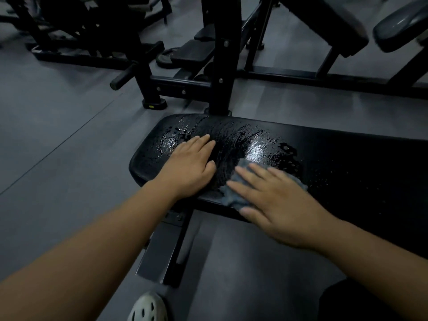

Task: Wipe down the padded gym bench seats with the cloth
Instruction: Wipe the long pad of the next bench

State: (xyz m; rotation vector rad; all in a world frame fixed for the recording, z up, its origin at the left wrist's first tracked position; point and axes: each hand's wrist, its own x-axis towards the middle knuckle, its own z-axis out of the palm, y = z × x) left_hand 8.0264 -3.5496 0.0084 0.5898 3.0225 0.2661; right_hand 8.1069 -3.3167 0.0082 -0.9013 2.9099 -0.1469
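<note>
A black padded bench seat runs from the middle of the view to the right edge. Its left end is wet and shiny with streaks and droplets. My left hand lies flat on that left end, fingers straight and together. My right hand presses flat on a grey cloth at the near edge of the pad, fingers spread. Most of the cloth is hidden under the palm; its edges show at the fingertips and beside the hand.
The bench's black steel base stands on the grey rubber floor below my arms. A black upright post rises just behind the pad. More benches and pads stand at the back right, and a machine frame at the back left. My light clog shows at the bottom.
</note>
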